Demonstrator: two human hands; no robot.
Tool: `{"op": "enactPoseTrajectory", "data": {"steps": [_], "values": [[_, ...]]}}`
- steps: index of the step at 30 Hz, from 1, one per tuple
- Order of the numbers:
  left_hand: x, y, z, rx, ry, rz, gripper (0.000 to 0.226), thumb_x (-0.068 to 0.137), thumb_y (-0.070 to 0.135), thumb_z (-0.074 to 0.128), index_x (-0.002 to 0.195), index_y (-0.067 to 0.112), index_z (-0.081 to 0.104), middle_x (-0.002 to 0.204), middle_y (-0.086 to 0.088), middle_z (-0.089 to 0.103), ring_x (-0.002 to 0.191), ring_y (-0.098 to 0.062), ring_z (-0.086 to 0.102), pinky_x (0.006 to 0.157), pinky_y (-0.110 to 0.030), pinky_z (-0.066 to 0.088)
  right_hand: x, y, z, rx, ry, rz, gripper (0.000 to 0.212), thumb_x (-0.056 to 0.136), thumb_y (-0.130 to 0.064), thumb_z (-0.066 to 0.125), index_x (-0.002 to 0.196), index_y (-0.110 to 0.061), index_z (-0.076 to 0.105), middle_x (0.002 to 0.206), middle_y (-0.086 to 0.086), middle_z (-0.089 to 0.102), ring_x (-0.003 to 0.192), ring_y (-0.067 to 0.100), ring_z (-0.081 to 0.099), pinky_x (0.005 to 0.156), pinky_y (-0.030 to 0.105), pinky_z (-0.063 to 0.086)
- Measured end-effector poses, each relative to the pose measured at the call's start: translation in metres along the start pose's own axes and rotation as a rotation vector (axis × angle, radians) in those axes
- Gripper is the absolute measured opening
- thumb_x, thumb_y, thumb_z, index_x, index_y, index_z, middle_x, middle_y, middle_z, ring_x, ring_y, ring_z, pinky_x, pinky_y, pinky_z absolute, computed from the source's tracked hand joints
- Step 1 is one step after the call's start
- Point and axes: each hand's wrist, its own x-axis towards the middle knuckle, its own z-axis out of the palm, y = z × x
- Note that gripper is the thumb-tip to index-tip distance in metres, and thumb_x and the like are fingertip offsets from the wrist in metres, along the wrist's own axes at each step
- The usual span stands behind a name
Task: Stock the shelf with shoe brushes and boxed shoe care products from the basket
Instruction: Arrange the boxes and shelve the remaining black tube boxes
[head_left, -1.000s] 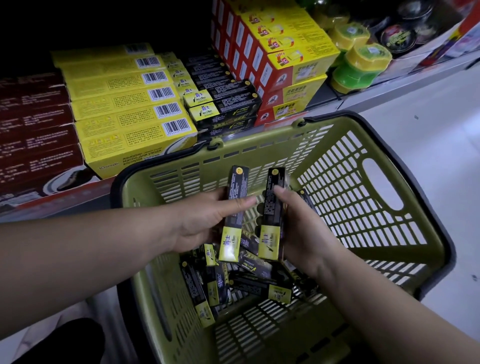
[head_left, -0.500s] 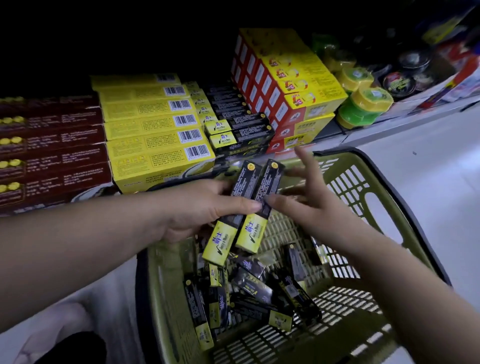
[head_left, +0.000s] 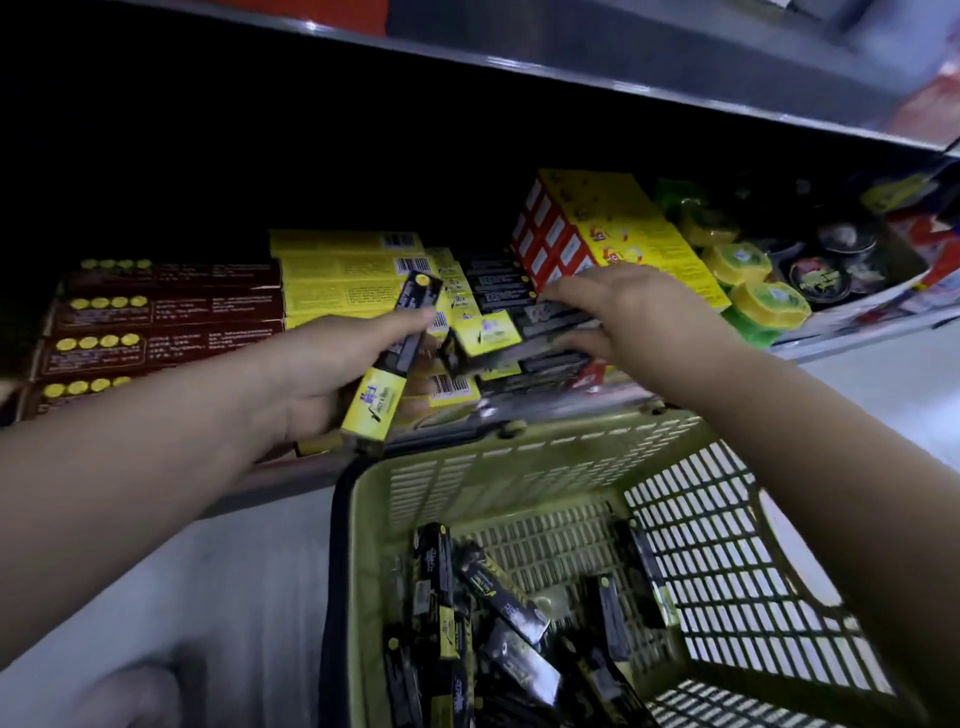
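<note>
**Labels.** The print on every pack is too blurred to read. The yellow cartons show black barcodes on white patches at their right ends. The dark red cartons carry rows of yellow dots at their left ends, followed by lines of pale small print.

**Containers.** The basket is olive green with a black rim and slotted walls. It stands on the pale floor, just in front of the shelf. It holds a heap of loose boxes lying at mixed angles. From left to right, the shelf holds:
- the dark red cartons
- the yellow cartons
- a shelf stack of black-and-yellow boxes
- red-and-yellow cartons
- green tubs with yellow lids
- round dark tins

**Task items.** Each box is a slim, long carton with a black body, a yellow end panel and a yellow dot at the other end.
- The left hand grasps the left-hand box. The box is tilted, yellow end down, in front of the yellow cartons.
- The right hand grasps the right-hand box at its black end, fingers above. The box lies almost level at the front top of the shelf stack, with its yellow end to the left. Whether it rests on the stack cannot be told.
</note>
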Motion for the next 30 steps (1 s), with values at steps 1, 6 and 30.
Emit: {"op": "enactPoseTrajectory", "data": {"steps": [1, 6, 30], "values": [[0.005, 0.003, -0.004, -0.019, 0.053, 0.008, 0.028, 0.081, 0.036, 0.066, 0.087, 0.009, 0.064, 0.059, -0.009, 0.066, 0.042, -0.017, 0.063, 0.033, -0.022, 0.045, 0.008, 0.005, 0.002, 0.009, 0.03, 0.05, 0.049, 0.092, -0.034, 0.054, 0.138, -0.02, 0.043, 0.121, 0.012, 0.06, 0.113, 0.031, 0.051, 0.088, 0.036, 0.038], [0.023, 0.007, -0.015, -0.054, 0.081, 0.015, 0.012, 0.085, 0.02, 0.062, 0.089, 0.009, 0.061, 0.046, -0.001, 0.062, 0.041, -0.017, 0.059, 0.037, -0.022, 0.048, 0.058, 0.015, 0.023, -0.1, -0.069, 0.2, 0.048, 0.096, -0.011, 0.046, 0.141, -0.025, 0.034, 0.112, 0.016, 0.06, 0.102, 0.035, 0.057, 0.066, 0.036, 0.038], [0.06, 0.011, -0.011, 0.109, 0.156, 0.25, 0.049, 0.082, 0.011, 0.066, 0.128, 0.013, 0.049, 0.09, 0.003, 0.057, 0.108, -0.022, 0.05, 0.106, -0.04, 0.034, 0.096, -0.011, 0.052, -0.301, -0.274, 0.237, 0.035, 0.085, 0.01, 0.048, 0.116, -0.004, 0.053, 0.093, 0.012, 0.059, 0.072, 0.025, 0.046, 0.059, 0.034, 0.039]]}}
